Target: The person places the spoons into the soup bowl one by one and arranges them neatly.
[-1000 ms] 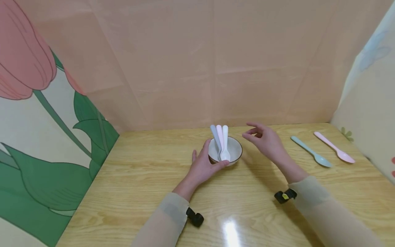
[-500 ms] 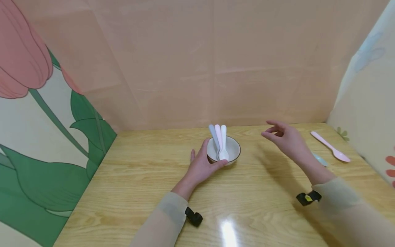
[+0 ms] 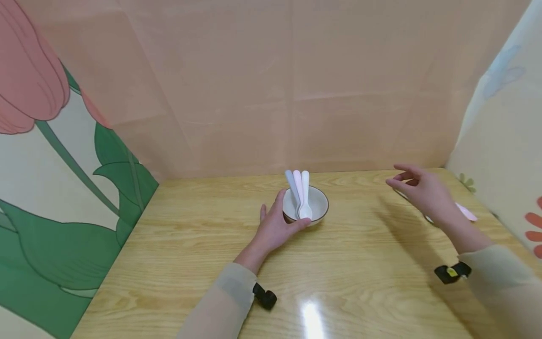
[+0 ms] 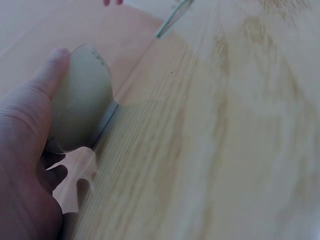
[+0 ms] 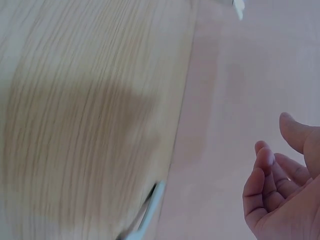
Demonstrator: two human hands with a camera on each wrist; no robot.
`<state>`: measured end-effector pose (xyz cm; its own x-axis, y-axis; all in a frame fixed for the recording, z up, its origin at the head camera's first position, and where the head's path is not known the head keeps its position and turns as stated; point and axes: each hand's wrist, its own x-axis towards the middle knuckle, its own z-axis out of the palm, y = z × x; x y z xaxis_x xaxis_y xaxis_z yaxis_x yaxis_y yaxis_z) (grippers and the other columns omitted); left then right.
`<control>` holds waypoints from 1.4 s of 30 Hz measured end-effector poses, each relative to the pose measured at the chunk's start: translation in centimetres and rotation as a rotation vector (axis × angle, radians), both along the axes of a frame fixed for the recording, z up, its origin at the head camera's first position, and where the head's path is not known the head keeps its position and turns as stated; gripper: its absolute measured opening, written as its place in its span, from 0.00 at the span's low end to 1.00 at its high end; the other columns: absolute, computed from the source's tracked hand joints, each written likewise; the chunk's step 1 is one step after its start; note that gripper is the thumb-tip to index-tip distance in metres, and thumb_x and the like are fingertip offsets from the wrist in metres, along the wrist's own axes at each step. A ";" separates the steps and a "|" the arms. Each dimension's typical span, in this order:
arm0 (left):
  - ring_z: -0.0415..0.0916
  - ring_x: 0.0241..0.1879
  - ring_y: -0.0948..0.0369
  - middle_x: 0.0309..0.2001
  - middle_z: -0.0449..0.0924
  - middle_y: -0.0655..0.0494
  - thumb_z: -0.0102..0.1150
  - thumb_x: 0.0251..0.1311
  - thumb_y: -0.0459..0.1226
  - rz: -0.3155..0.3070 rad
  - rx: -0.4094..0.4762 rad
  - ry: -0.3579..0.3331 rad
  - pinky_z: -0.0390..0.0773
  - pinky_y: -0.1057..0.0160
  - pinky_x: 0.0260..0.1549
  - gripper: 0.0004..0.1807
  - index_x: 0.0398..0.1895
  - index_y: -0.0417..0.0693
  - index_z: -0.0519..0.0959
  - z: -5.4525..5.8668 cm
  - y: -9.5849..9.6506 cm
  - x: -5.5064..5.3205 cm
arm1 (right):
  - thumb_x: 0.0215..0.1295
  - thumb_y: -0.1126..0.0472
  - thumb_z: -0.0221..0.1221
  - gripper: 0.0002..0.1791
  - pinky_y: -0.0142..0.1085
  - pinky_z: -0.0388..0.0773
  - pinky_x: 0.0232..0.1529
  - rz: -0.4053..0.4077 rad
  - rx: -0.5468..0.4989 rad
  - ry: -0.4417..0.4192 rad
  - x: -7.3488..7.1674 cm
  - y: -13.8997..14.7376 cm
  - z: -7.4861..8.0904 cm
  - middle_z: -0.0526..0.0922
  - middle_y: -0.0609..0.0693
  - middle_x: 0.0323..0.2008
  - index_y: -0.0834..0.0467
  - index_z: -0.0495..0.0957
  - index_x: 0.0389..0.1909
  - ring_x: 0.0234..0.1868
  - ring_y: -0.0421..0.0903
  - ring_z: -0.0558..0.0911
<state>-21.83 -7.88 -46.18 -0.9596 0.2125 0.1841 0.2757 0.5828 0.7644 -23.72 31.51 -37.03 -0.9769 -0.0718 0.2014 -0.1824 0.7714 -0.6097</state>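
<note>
My left hand (image 3: 275,230) holds a small white bowl (image 3: 320,203) with a brown rim, thumb at the near side and fingers round the left. Three spoons lean together in the bowl: a blue-grey spoon (image 3: 291,182), a pink spoon (image 3: 298,181) and a white spoon (image 3: 306,197). My right hand (image 3: 427,195) hovers over the table's right side, holding nothing, fingers loosely bent. Below it lies a pale green spoon (image 5: 150,210), mostly hidden by the hand in the head view. Beyond the wrist, only the bowl end of another pink spoon (image 3: 467,213) shows.
The wooden table (image 3: 190,245) meets a plain pinkish sheet (image 3: 228,117) at its back edge. A tulip-printed panel (image 3: 63,226) borders the left, and a pale printed panel (image 3: 508,155) borders the right.
My right hand has moved away from the bowl to the right and now covers most of the two loose spoons. The left hand keeps its hold on the bowl.
</note>
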 end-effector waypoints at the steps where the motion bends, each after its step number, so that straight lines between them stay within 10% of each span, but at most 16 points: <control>1: 0.69 0.78 0.55 0.78 0.73 0.54 0.75 0.62 0.67 0.000 0.002 0.000 0.30 0.38 0.84 0.61 0.90 0.59 0.52 0.0 0.0 0.0 | 0.82 0.40 0.63 0.40 0.26 0.76 0.35 0.001 -0.006 -0.007 0.0 0.5 -0.1 0.85 0.64 0.61 0.60 0.68 0.82 0.46 0.29 0.79; 15: 0.70 0.77 0.55 0.78 0.73 0.53 0.75 0.62 0.67 0.009 -0.003 0.005 0.31 0.37 0.84 0.61 0.89 0.57 0.53 -0.1 -0.2 0.0 | 0.82 0.46 0.64 0.37 0.19 0.71 0.34 -0.033 0.029 0.016 -1.0 4.6 -1.8 0.85 0.70 0.58 0.67 0.70 0.79 0.39 0.15 0.70; 22: 0.70 0.77 0.56 0.78 0.73 0.54 0.75 0.62 0.68 0.008 -0.001 0.004 0.30 0.37 0.84 0.61 0.89 0.59 0.52 -0.2 -0.2 -0.1 | 0.83 0.45 0.63 0.39 0.28 0.71 0.39 -0.041 0.074 -0.014 -1.4 5.7 -2.4 0.85 0.70 0.57 0.72 0.69 0.77 0.56 0.68 0.83; 31: 0.70 0.77 0.55 0.77 0.73 0.53 0.75 0.63 0.67 0.005 0.011 0.013 0.31 0.36 0.83 0.60 0.89 0.58 0.53 -0.1 -0.2 0.0 | 0.85 0.45 0.61 0.39 0.64 0.81 0.50 -0.018 0.114 -0.075 -1.9 7.0 -3.3 0.84 0.75 0.58 0.75 0.68 0.76 0.56 0.74 0.82; 42: 0.70 0.78 0.55 0.78 0.73 0.52 0.75 0.63 0.67 0.005 -0.008 0.010 0.31 0.37 0.84 0.62 0.90 0.57 0.51 -0.2 -0.1 -0.1 | 0.84 0.44 0.61 0.43 0.64 0.81 0.55 0.009 0.146 -0.169 -2.8 8.1 -4.5 0.83 0.76 0.59 0.77 0.64 0.77 0.59 0.76 0.81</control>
